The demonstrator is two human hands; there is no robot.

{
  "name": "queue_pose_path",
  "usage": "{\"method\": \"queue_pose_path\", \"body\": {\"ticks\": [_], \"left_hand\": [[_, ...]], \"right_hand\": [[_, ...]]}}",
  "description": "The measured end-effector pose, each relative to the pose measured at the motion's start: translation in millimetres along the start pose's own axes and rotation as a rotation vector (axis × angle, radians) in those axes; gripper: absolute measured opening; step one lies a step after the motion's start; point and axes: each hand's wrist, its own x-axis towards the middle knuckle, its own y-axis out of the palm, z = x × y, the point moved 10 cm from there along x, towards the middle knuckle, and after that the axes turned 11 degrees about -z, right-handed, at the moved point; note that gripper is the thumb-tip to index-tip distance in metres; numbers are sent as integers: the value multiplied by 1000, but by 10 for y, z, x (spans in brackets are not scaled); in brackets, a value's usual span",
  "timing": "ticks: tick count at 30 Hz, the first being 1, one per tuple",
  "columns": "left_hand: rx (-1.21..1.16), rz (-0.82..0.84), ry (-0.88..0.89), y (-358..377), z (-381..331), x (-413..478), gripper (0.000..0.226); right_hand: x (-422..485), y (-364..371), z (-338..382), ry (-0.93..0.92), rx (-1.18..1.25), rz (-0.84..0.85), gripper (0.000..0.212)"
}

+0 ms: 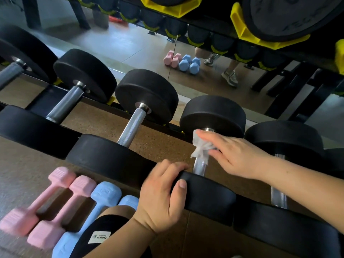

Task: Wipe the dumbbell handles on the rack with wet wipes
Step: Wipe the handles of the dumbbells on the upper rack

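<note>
A row of black round-headed dumbbells lies on the low rack [160, 125]. My left hand [163, 194] grips the near head [208, 196] of one dumbbell, fingers over its top edge and thumb on its face. My right hand [234, 153] holds a crumpled white wet wipe [202, 144] wrapped on the upper part of that dumbbell's steel handle [199, 165], close to the far head [214, 114]. The lower handle shows bare below the wipe. Neighbouring handles [132, 125] [65, 103] [278, 196] lie uncovered to the left and right.
Two pink dumbbells [46, 200] and two blue ones [100, 200] lie on the cork floor under the rack, beside my knee [109, 231]. A mirror behind the rack reflects them and a person's legs [229, 75]. Yellow-cradled weights [260, 25] sit on an upper shelf.
</note>
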Motion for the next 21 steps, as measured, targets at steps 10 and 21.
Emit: {"method": "queue_pose_path", "body": {"ticks": [10, 21], "left_hand": [[-26, -20, 22, -21, -41, 24, 49], [-25, -24, 20, -5, -18, 19, 52]], "right_hand": [[387, 224, 329, -340, -359, -75, 51], [103, 207, 118, -414, -337, -204, 53]]}}
